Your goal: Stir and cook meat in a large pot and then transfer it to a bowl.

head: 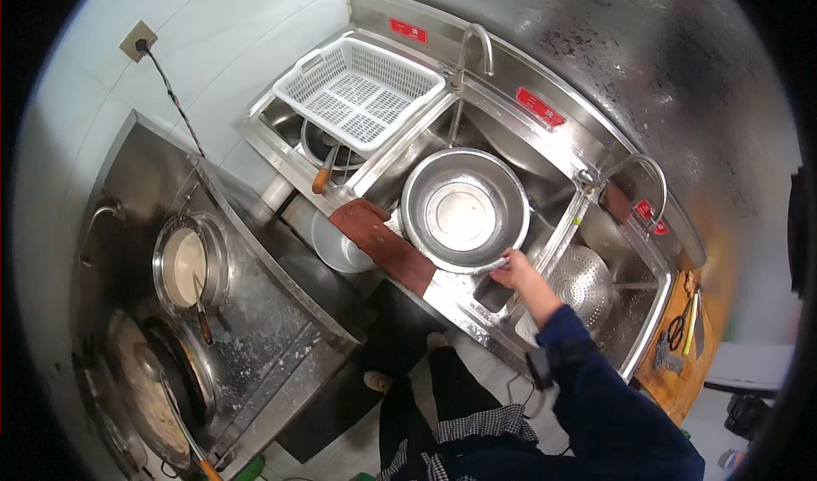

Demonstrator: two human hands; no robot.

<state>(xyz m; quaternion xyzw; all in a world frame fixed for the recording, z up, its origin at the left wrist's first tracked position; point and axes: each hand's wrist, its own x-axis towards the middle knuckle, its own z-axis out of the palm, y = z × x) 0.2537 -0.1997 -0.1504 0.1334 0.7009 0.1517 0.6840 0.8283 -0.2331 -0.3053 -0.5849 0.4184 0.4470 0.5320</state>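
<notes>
My right hand (512, 270) grips the near right rim of a wide stainless steel basin (418, 210), fingers curled at its edge. The basin stands in the middle bowl of a three-bowl steel sink (469, 120), and only a bright, wet-looking bottom shows inside it. Draped over the sink's front edge, just left of the basin, is a brown cloth or glove (389, 245). Right of my hand, a perforated steel colander (581, 283) lies in the right bowl. My left hand is out of view.
A white plastic basket (357, 95) rests across the left bowl, above a pan with a wooden handle (322, 180). Two curved faucets (475, 31) (657, 175) rise behind. Left is a steel stove counter (255, 328) with a pot (185, 267). Scissors (676, 329) lie on a wooden board (676, 379).
</notes>
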